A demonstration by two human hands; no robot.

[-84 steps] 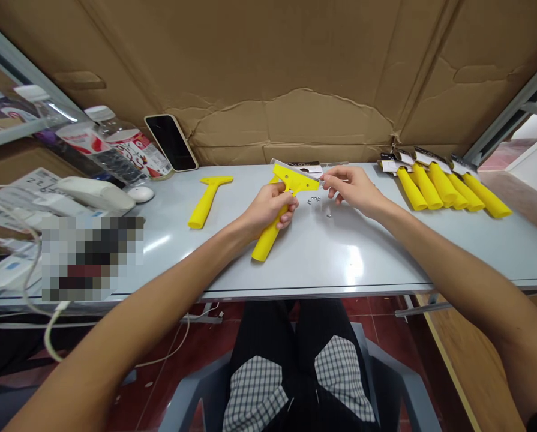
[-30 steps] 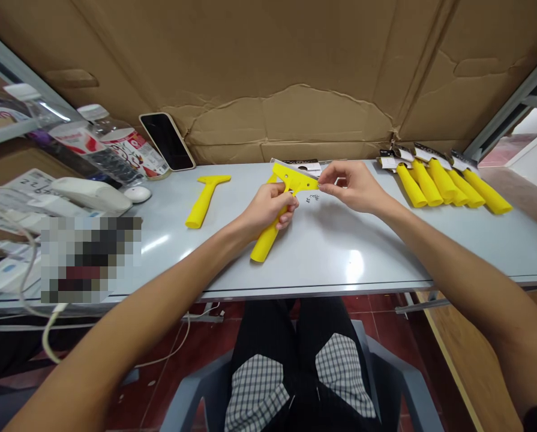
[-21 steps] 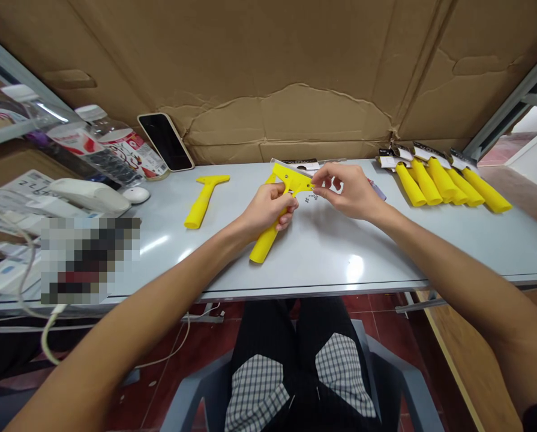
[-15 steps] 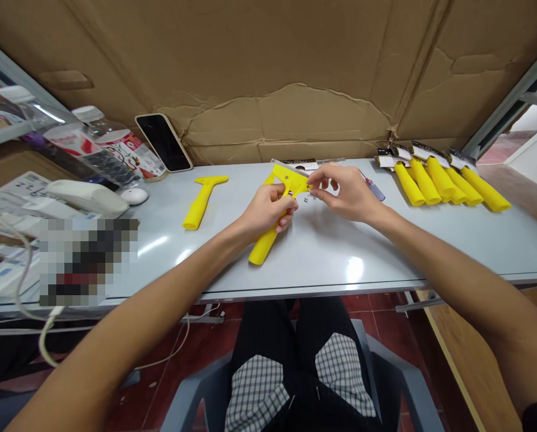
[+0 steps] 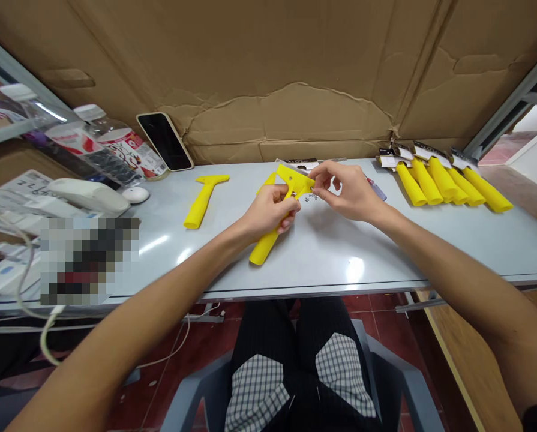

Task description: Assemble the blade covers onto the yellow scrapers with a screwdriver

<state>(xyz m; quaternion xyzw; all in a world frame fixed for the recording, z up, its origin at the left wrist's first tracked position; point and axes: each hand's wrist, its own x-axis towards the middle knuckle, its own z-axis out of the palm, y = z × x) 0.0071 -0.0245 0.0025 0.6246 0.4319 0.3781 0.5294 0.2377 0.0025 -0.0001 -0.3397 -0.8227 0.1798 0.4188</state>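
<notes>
My left hand (image 5: 268, 210) grips a yellow plastic scraper (image 5: 266, 245) around the upper part of its handle, the wide head tilted up toward the cardboard wall. My right hand (image 5: 347, 191) pinches its fingertips at the right edge of the scraper head; what sits between the fingers is too small to tell. A few tiny metal screws (image 5: 314, 197) lie on the grey table (image 5: 340, 252) just below the head.
A second yellow scraper (image 5: 200, 202) lies to the left. Several packaged yellow scrapers (image 5: 443, 183) line the far right. A phone (image 5: 164, 141) leans on the cardboard wall. Bottles (image 5: 110, 147), a white mouse (image 5: 134, 194) and cables crowd the left. A small screwdriver (image 5: 376, 191) lies behind my right hand.
My right hand has moved left from the screws to the scraper head. The scraper head has tipped slightly, and my left hand's grip has stayed in place.
</notes>
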